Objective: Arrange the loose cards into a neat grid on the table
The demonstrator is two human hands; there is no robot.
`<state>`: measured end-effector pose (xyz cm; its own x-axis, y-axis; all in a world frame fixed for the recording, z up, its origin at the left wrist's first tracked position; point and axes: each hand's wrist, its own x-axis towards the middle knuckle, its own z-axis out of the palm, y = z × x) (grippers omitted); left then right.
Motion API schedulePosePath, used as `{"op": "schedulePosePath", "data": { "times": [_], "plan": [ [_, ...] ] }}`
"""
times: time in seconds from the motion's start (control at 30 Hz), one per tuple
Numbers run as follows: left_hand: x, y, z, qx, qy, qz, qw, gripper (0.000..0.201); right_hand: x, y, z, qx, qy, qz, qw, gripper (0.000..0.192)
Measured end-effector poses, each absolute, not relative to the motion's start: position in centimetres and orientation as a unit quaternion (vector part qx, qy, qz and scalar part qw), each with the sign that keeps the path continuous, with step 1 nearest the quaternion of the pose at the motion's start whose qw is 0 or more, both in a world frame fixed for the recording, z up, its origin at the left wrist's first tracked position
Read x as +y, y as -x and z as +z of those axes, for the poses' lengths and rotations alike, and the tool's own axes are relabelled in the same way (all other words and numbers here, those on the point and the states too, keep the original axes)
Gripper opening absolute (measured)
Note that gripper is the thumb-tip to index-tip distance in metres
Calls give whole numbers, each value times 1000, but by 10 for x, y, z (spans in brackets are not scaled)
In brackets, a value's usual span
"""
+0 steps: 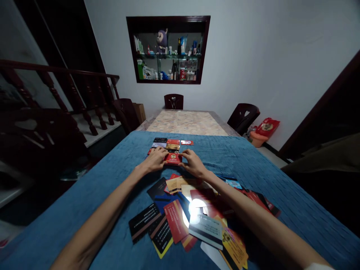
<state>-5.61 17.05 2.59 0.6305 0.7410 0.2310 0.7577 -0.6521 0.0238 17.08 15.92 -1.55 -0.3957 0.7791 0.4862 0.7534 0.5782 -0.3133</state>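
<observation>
My left hand (155, 159) and my right hand (192, 163) both grip a red card (173, 158) by its left and right edges, low over a blue cloth (84, 202). Just beyond it lie a few cards in rows: a black card (160, 140), a gold card (172, 147) and a small red card (186, 142). Between my forearms sprawls a loose pile of several cards (194, 217), black, red, gold and white, with a bright glare on the middle ones.
The blue cloth covers the near part of a long table; its bare patterned top (187, 123) shows beyond. Dark wooden chairs (173, 101) stand around the far end. A stair railing (56, 90) runs on the left. A wall niche (168, 49) holds bottles and a toy.
</observation>
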Motion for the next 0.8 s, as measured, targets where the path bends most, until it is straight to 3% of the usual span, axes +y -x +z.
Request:
{"op": "schedulePosePath", "data": {
  "times": [0.3,0.8],
  "plan": [
    [179,61,8,-441,895,-74,10,28,170,-162,-24,-837,493,54,233,29],
    [183,62,2,-445,894,-49,-2,29,179,-159,-29,-838,506,66,194,25]
  ]
}}
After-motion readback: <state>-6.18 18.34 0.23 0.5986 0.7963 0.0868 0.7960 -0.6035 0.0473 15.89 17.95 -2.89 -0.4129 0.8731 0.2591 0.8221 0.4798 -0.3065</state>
